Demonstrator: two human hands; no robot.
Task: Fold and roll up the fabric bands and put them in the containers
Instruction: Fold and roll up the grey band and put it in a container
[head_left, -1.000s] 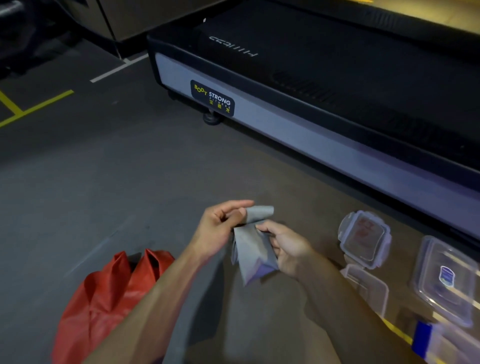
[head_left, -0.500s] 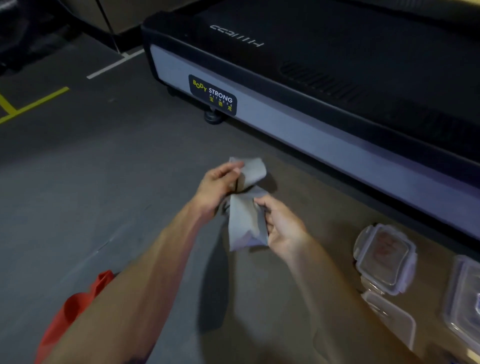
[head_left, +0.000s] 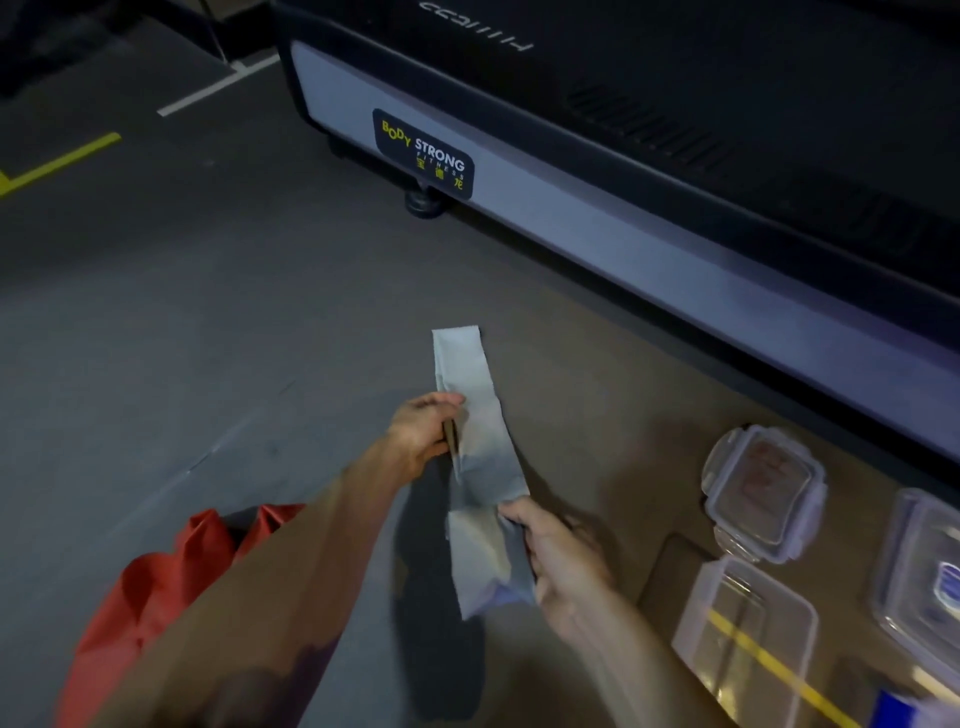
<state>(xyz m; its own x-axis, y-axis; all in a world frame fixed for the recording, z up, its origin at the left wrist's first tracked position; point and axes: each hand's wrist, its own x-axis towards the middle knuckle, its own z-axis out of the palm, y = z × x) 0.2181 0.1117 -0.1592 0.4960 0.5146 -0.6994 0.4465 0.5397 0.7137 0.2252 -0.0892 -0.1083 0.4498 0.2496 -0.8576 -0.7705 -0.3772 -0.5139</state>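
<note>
A grey fabric band (head_left: 480, 457) hangs stretched out lengthwise in the air above the floor, its far end pointing away from me. My left hand (head_left: 423, 434) pinches its left edge near the middle. My right hand (head_left: 558, 558) grips its right edge lower down, near the end closest to me. A clear open container (head_left: 743, 639) sits on the floor to the right of my right hand. Beyond it lies a lid with clip flaps (head_left: 761, 491).
A red bag (head_left: 150, 597) lies on the floor under my left forearm. A treadmill base (head_left: 597, 228) runs across the top and right. Another clear container (head_left: 930, 571) sits at the right edge. Yellow and white lines mark the grey floor.
The band has been opened out from a bunched fold into a long strip. My hands have moved apart along it, the left further away and the right nearer to me.
</note>
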